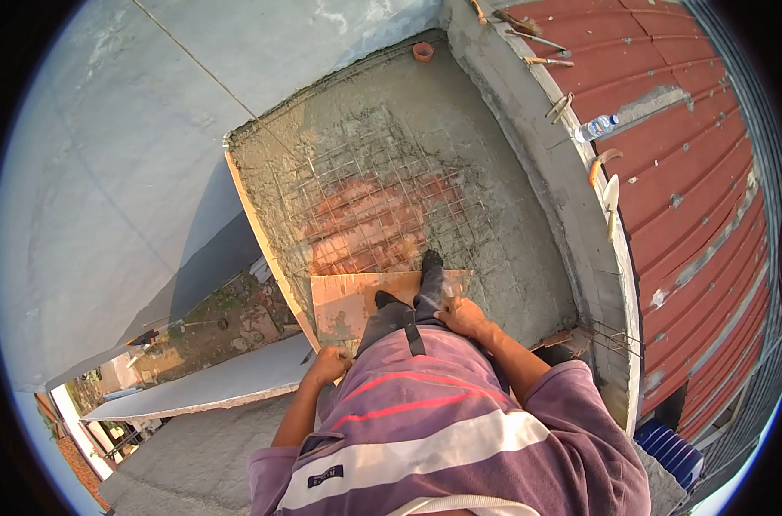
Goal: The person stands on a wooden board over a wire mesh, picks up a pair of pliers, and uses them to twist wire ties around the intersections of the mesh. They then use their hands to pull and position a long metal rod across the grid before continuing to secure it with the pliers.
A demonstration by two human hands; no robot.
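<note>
My left hand [329, 365] is closed beside my left hip, its fingers curled against the dark trousers; what it may hold is hidden. Near my right thigh, my right hand [463, 316] is closed at the trouser cloth. My dark shoes rest by a reddish-brown board [339, 303], one on it and one at its far edge. Beyond the board, a steel mesh [382, 215] lies over reddish sheeting, with wet grey concrete [494, 181] around it.
Along the low wall [529, 129] on the right lie a trowel [611, 193], a sickle-like tool [596, 168], pincers [560, 107] and a water bottle [596, 128]. A small bucket [423, 52] stands at the far corner. The slab's left side drops off past a wooden edge [266, 236].
</note>
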